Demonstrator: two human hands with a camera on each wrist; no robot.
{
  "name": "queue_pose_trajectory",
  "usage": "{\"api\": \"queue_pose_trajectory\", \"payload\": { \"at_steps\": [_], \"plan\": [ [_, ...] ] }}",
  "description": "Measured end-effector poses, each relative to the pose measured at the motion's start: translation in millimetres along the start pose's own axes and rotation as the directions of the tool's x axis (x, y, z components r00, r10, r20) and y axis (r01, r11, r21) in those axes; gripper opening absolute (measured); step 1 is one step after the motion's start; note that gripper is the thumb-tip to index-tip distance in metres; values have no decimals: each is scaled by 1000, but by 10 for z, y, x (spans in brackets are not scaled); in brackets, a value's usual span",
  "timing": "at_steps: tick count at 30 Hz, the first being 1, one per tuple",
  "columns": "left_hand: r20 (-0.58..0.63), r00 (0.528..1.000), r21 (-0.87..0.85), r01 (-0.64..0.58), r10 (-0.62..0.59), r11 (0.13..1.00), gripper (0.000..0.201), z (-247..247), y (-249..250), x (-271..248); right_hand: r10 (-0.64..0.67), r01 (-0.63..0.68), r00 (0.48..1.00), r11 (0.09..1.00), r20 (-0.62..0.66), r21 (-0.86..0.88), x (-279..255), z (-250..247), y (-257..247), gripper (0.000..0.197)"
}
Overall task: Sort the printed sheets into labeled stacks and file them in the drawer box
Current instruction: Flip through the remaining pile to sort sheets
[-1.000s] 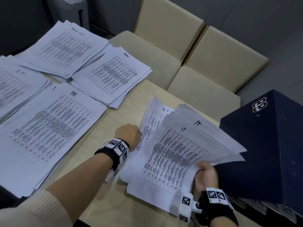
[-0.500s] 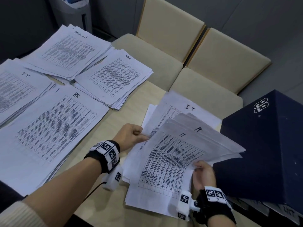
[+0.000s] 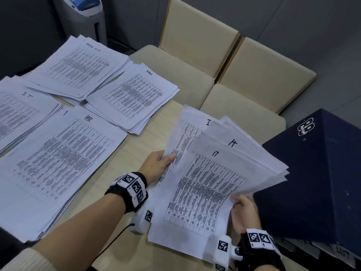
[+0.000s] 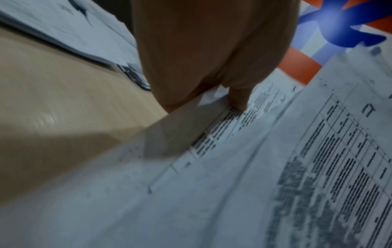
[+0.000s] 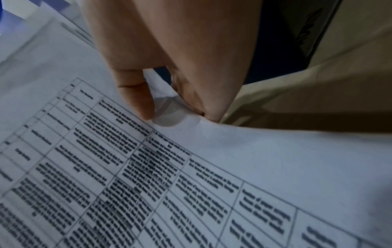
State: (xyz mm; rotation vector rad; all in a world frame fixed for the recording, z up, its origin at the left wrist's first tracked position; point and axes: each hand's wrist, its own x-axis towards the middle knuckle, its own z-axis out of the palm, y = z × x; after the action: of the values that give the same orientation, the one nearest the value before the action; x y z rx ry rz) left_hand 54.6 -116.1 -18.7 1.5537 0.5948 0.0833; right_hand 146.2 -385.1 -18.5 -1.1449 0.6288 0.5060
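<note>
Three fanned sheets (image 3: 205,184) read "IT", perhaps all.

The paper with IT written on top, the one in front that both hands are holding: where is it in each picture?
Head: the front sheet fills the lower middle, between the left hand and the right hand.
Left wrist: it runs along the right edge, its IT label at upper right.
Right wrist: it fills the lower half, pinched under the thumb.
Shared landmark: the sheet's printed table grid.
</note>
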Motion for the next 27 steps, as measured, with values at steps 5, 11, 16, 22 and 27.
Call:
{"api": "queue_pose_trajectory", "payload": {
  "at_steps": [5,11,16,22,27],
  "plan": [
    [218,956,-184,237,-195,954,42,115,156,-94,-159,172,985,941,67,-291,-55,41,39,23],
    [89,958,-92,280,-272,956,79,78,96,-10,-216,209,976,893,30,-399,-23,10,76,16],
    [-215,955,602,293,-202,743,42,16,-151,130,-178,172,984,934,10,-314,-18,-41,123,21],
    [-136,986,773,170,-101,611,33,96,-130,161,-171,161,985,940,-6,-301,34,-62,97,21],
    [114,993,974,-109,-15,197,44,93,162,78,-125,116,992,966,-24,-231,43,-75,18,24]
  ]
}}
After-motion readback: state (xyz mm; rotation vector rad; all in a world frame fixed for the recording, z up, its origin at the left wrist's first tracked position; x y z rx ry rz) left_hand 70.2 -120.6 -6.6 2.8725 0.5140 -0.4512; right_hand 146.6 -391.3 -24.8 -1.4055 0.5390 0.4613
